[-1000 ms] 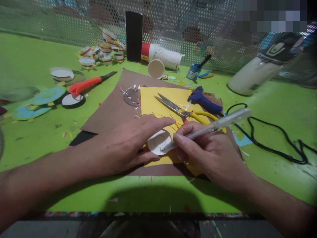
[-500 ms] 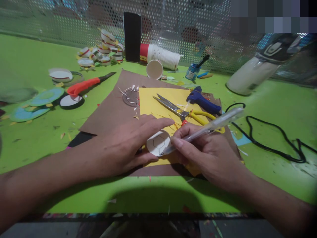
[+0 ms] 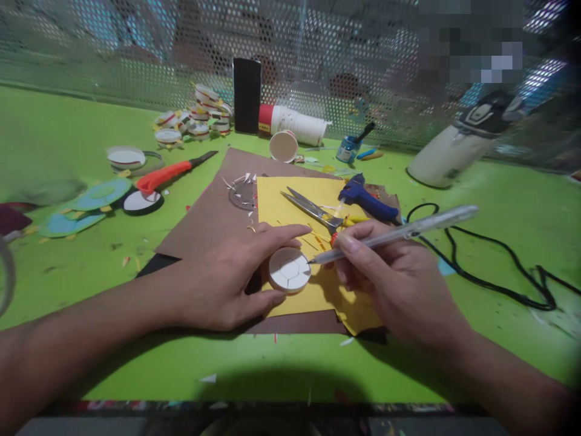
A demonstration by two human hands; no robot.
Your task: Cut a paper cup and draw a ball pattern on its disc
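Observation:
My left hand [image 3: 231,275] curves around the left side of a small white cup bottom [image 3: 289,270], its thumb at the lower edge and fingers along the top. A hexagon with short lines running outward is drawn on that round face. My right hand [image 3: 385,272] grips a clear pen [image 3: 408,230], its tip at the right edge of the cup bottom. Beneath lies a yellow sheet [image 3: 275,197] over brown card [image 3: 200,212]. Scissors [image 3: 311,209] with yellow handles lie just beyond my hands, the handles partly hidden by the right one.
A blue glue gun [image 3: 370,200] with a black cord [image 3: 494,293] lies right. An orange-handled knife [image 3: 166,175] and blue-green paper discs [image 3: 102,192] are left. Behind stand a phone [image 3: 247,95], stacked paper cups [image 3: 299,126], a paint jar [image 3: 348,149] and a bottle [image 3: 454,151].
The pen tip has moved from the lower edge of the cup bottom to its right edge, and my right hand has shifted right. The cup bottom now lies flatter, with more lines visible.

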